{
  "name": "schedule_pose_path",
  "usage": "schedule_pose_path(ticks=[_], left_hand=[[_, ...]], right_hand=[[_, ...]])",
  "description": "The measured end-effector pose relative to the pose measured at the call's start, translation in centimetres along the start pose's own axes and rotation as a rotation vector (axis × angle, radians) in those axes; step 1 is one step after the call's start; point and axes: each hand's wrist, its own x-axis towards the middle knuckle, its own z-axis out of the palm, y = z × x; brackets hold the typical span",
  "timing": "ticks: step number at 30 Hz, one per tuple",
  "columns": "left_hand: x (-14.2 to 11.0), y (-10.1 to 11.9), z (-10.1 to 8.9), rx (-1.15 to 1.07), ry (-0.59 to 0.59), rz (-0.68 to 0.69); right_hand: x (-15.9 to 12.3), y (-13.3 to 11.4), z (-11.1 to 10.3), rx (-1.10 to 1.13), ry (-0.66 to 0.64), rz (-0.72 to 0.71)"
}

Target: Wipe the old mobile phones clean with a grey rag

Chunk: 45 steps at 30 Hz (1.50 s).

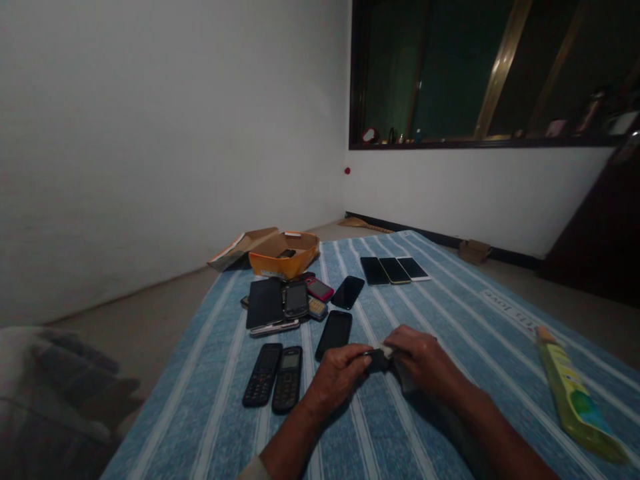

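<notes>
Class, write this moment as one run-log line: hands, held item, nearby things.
left hand: holds small black object | right hand: pinches pale scrap | nearby: black smartphone, two keypad phones | surface: blue striped cloth

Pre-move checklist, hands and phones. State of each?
1. Left hand and right hand on dark object: ok.
2. Object identity: cannot tell, hands cover most of it.
3. White piece at its edge: cannot tell what it is.
4. Three smartphones in a row, apart from hands: ok.
5. Phones by the box separated: not ok, they overlap.
</notes>
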Motion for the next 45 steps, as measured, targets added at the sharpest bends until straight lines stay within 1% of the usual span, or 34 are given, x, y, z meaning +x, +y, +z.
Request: schedule_pose_path(ticks=[6,12,15,20,24,26,30,33,37,40,45], left_hand=[[-0.1,-0.4,0.0,0.007,0.029,-0.007],[-0.4,0.2,0.2,-0.024,0.027,-0.038],[-0.6,0.4,0.4,-0.013,0.051,-0.048],[-0.7,0.3,0.7,0.013,0.139,-0.079],[-0.8,0.5,0.5,0.078,0.225,-0.044],[-0.8,0.5,0.3,0.090,0.261,-0.051],[-0.7,0.5,0.3,0.079,0.283,-0.083],[-0.6,0.7,0.4,0.078,0.296,-0.111],[-0.6,1.2,0.6,0.040,0.299,-0.134],[-0.6,1.4,0.6,0.038,0.294,-0.139],[-0.7,1.2,0.4,0.029,0.283,-0.133]], right_hand=[[-0.8,1.5,-1.1,0.026,0.036,0.048],[-1.2,1.5,-0.7,0.036,0.091,0.031],[-1.1,1.6,-0.4,0.030,0.098,-0.014],[-0.1,2.4,0.0,0.013,0.111,-0.119],[1.5,2.8,0.3,0.010,0.092,-0.174],[2.2,2.9,0.5,0.009,0.075,-0.191],[2.9,3.3,0.8,0.025,0.037,-0.218],[2.9,3.9,0.7,0.060,0.046,-0.232],[2.6,4.6,0.0,0.099,0.069,-0.196],[2.5,5.1,-0.6,0.113,0.117,-0.171],[2.1,6.4,-1.6,0.128,0.192,-0.103]])
